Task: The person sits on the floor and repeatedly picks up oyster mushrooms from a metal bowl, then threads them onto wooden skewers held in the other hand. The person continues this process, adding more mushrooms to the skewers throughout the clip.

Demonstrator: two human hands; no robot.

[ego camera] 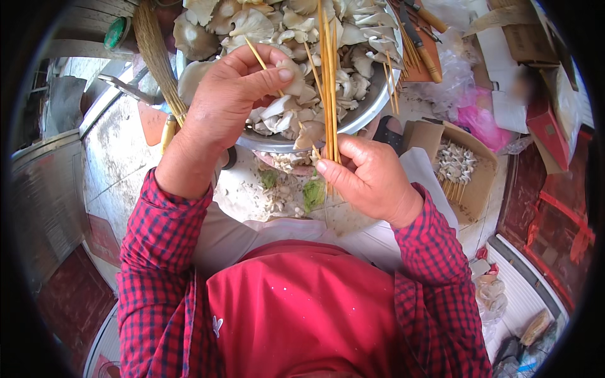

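Note:
My left hand (236, 90) pinches a pale oyster mushroom piece (297, 81) between thumb and fingers, over a metal basin (373, 111) heaped with oyster mushrooms (253, 26). A thin bamboo skewer (255, 52) slants past its thumb; whether it pierces the piece is unclear. At the basin's near rim, my right hand (371, 177) grips an upright bundle of bamboo skewers (329, 94). Its thumb also steadies a separate skewer, tilted left, with a small mushroom piece (309, 134) on it.
Right of my knee, a cardboard box (477, 146) holds skewered mushrooms (456, 163). A wooden-handled knife (425, 59) lies beyond the basin's right side. A straw broom (153, 56) leans at the left. Trimmings (279, 198) litter the tiled floor below, and plastic bags (482, 118) lie at right.

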